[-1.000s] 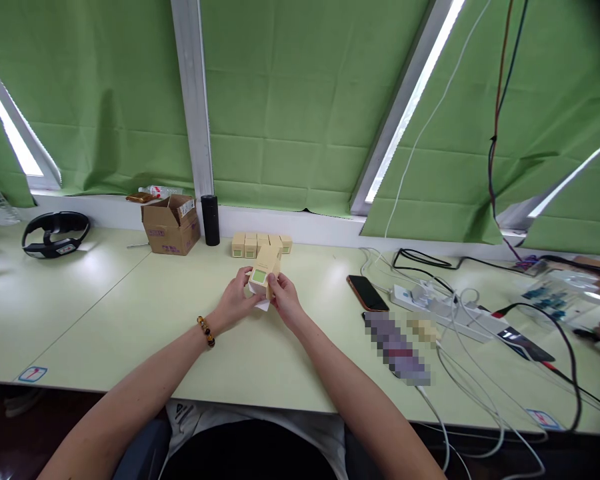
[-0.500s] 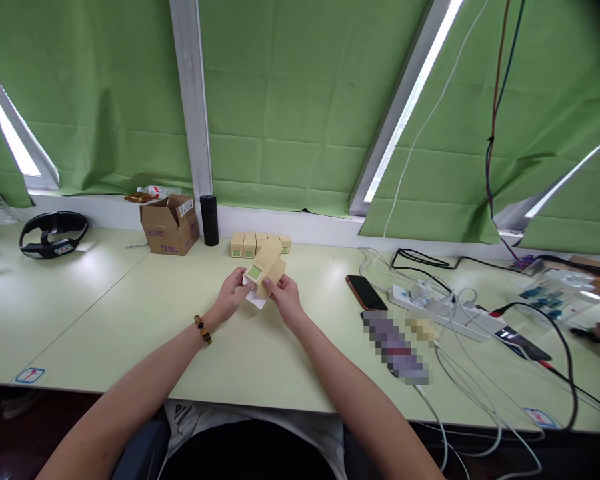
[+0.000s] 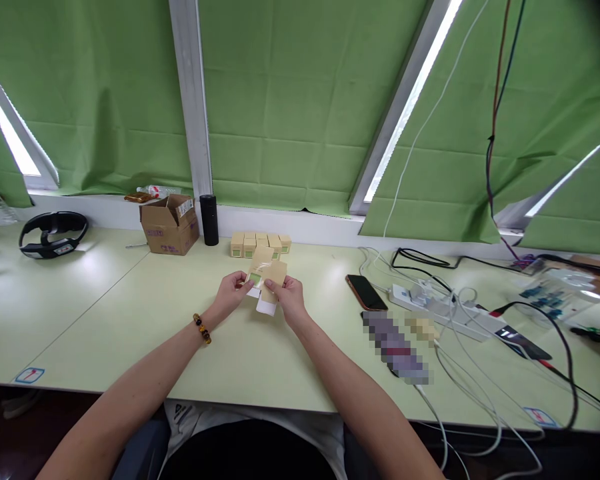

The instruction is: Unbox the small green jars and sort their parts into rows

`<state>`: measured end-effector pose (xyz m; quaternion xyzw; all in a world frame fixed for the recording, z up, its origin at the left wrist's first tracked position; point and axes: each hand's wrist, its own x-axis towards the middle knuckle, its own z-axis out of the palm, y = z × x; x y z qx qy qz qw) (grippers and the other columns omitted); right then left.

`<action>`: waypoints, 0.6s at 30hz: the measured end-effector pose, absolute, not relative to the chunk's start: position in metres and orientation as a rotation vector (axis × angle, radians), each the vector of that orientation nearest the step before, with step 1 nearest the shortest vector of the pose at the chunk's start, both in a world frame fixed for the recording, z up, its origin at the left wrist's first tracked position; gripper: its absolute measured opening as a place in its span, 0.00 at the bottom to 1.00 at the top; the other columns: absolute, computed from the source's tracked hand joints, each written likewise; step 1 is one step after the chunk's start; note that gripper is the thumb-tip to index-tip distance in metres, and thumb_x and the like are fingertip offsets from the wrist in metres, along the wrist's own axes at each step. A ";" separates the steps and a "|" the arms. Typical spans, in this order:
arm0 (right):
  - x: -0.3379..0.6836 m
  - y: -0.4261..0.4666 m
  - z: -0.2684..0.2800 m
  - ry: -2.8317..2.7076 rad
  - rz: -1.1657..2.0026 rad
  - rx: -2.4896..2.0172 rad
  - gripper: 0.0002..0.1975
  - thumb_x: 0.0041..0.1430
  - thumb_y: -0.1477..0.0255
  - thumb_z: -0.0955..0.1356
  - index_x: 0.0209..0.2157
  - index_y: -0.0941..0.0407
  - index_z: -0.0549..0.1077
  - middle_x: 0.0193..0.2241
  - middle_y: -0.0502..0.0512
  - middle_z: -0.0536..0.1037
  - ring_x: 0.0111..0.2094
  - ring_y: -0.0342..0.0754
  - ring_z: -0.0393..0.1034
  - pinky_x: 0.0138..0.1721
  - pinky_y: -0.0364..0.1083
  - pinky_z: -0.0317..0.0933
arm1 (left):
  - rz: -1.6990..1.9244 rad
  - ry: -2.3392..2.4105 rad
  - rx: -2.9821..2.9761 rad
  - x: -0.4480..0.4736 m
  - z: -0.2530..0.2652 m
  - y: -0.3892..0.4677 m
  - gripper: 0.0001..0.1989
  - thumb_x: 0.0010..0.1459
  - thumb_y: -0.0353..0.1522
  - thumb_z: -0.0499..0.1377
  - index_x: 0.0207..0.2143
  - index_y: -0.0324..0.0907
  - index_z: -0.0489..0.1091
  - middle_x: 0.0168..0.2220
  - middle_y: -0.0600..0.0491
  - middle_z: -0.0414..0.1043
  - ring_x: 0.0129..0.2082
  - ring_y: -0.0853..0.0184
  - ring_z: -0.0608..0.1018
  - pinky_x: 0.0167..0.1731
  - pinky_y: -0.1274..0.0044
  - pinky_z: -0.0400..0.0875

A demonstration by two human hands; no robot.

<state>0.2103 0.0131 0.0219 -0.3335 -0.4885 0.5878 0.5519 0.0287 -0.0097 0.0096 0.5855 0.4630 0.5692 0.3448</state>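
Observation:
Both hands hold one thin yellowish cardboard box [image 3: 276, 272], partly unfolded, over the desk in front of me. My left hand [image 3: 233, 293] pinches its left side, beside a green square on the card. My right hand [image 3: 289, 297] grips the right panel, thumb on top. White inner flaps [image 3: 267, 307] hang down between the hands. Just beyond, a row of several small yellowish boxes [image 3: 250, 244] with green-marked fronts stands near the back of the desk; the held card covers part of it.
A brown carton [image 3: 173, 230] and a black bottle [image 3: 209, 220] stand at the back left, with a black headset [image 3: 54, 235] farther left. Rightward lie a phone [image 3: 367, 293], a white power strip [image 3: 445, 313] and tangled cables. Another person's hand shows blurred at the right edge.
The cardboard has spread and turned between my hands: its right panel now stands more upright, and the white flaps hang lower and apart. The other person's hand has drawn back rightward.

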 end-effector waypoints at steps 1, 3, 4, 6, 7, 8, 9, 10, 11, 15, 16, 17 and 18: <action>0.210 0.013 0.022 -1.158 1.385 -0.789 0.23 0.41 0.62 0.81 0.38 0.58 0.81 0.36 0.59 0.86 0.36 0.56 0.82 0.39 0.53 0.74 | 1.473 1.215 1.502 0.028 0.010 -0.009 0.21 0.54 0.49 0.67 0.29 0.41 0.69 0.28 0.54 0.74 0.28 0.68 0.75 0.31 0.76 0.68; 0.208 0.011 0.022 -1.165 1.380 -0.792 0.23 0.42 0.62 0.80 0.39 0.58 0.80 0.38 0.59 0.86 0.37 0.56 0.82 0.40 0.52 0.74 | 1.467 1.244 1.474 0.028 0.011 -0.009 0.22 0.52 0.50 0.68 0.28 0.42 0.68 0.26 0.55 0.72 0.26 0.69 0.73 0.29 0.76 0.66; 0.207 0.010 0.022 -1.168 1.380 -0.795 0.23 0.43 0.62 0.80 0.40 0.58 0.80 0.39 0.60 0.86 0.37 0.55 0.82 0.40 0.52 0.74 | 1.465 1.264 1.467 0.027 0.011 -0.008 0.22 0.52 0.50 0.68 0.27 0.42 0.67 0.25 0.55 0.71 0.25 0.69 0.72 0.27 0.77 0.65; 0.206 0.008 0.022 -1.180 1.381 -0.795 0.23 0.44 0.61 0.80 0.41 0.57 0.79 0.41 0.60 0.86 0.38 0.55 0.82 0.40 0.52 0.75 | 1.467 1.305 1.479 0.027 0.012 -0.008 0.22 0.52 0.50 0.68 0.26 0.42 0.66 0.23 0.56 0.70 0.24 0.69 0.71 0.26 0.77 0.64; 0.205 0.007 0.022 -1.194 1.377 -0.781 0.23 0.45 0.61 0.79 0.42 0.57 0.78 0.42 0.60 0.86 0.38 0.55 0.82 0.41 0.52 0.75 | 1.479 1.321 1.505 0.027 0.013 -0.008 0.22 0.53 0.50 0.67 0.26 0.42 0.66 0.23 0.56 0.70 0.24 0.69 0.71 0.25 0.77 0.64; 0.205 0.006 0.022 -1.212 1.368 -0.752 0.24 0.47 0.60 0.79 0.44 0.56 0.77 0.42 0.60 0.86 0.39 0.55 0.82 0.42 0.53 0.75 | 1.503 1.334 1.550 0.027 0.014 -0.009 0.21 0.55 0.49 0.66 0.26 0.42 0.66 0.24 0.55 0.71 0.24 0.69 0.72 0.26 0.76 0.65; 0.205 0.006 0.022 -1.233 1.352 -0.715 0.25 0.48 0.61 0.79 0.46 0.55 0.76 0.43 0.60 0.85 0.41 0.55 0.81 0.44 0.53 0.75 | 1.545 1.346 1.613 0.027 0.016 -0.010 0.19 0.58 0.47 0.64 0.27 0.42 0.67 0.25 0.55 0.72 0.25 0.68 0.73 0.27 0.76 0.67; 0.205 0.005 0.022 -1.252 1.322 -0.675 0.26 0.48 0.61 0.78 0.47 0.55 0.75 0.44 0.59 0.85 0.44 0.55 0.81 0.47 0.53 0.74 | 1.609 1.359 1.693 0.027 0.017 -0.012 0.17 0.61 0.45 0.63 0.29 0.42 0.68 0.27 0.53 0.74 0.27 0.67 0.75 0.29 0.75 0.69; 0.205 0.005 0.021 -1.263 1.277 -0.643 0.26 0.48 0.62 0.78 0.49 0.54 0.74 0.45 0.59 0.84 0.46 0.55 0.80 0.50 0.53 0.74 | 1.693 1.367 1.795 0.026 0.019 -0.014 0.14 0.64 0.43 0.61 0.31 0.42 0.70 0.30 0.52 0.77 0.30 0.66 0.77 0.31 0.73 0.71; 0.205 0.008 0.018 -1.234 1.079 -0.674 0.26 0.48 0.67 0.75 0.50 0.52 0.72 0.52 0.59 0.79 0.51 0.54 0.75 0.48 0.50 0.73 | 2.001 1.272 2.446 0.017 0.027 -0.021 0.04 0.66 0.30 0.60 0.41 0.45 0.74 0.43 0.47 0.83 0.44 0.61 0.81 0.44 0.66 0.74; 0.205 0.008 0.018 -1.195 1.080 -0.702 0.24 0.49 0.66 0.73 0.49 0.52 0.72 0.52 0.59 0.78 0.50 0.54 0.75 0.45 0.50 0.73 | 2.030 1.233 2.616 0.014 0.028 -0.022 0.06 0.65 0.28 0.60 0.42 0.45 0.74 0.46 0.47 0.83 0.45 0.60 0.82 0.46 0.65 0.74; 0.204 0.009 0.017 -1.150 1.106 -0.724 0.22 0.51 0.64 0.71 0.49 0.52 0.72 0.51 0.58 0.78 0.47 0.54 0.76 0.42 0.49 0.73 | 2.042 1.211 2.755 0.012 0.030 -0.023 0.08 0.65 0.26 0.60 0.43 0.46 0.74 0.47 0.48 0.83 0.46 0.60 0.82 0.46 0.64 0.73; 0.204 0.010 0.017 -1.107 1.145 -0.734 0.21 0.52 0.63 0.70 0.48 0.52 0.72 0.49 0.57 0.79 0.45 0.54 0.76 0.39 0.49 0.72 | 2.047 1.208 2.852 0.009 0.031 -0.024 0.09 0.64 0.25 0.60 0.43 0.47 0.74 0.48 0.48 0.83 0.45 0.60 0.82 0.46 0.63 0.73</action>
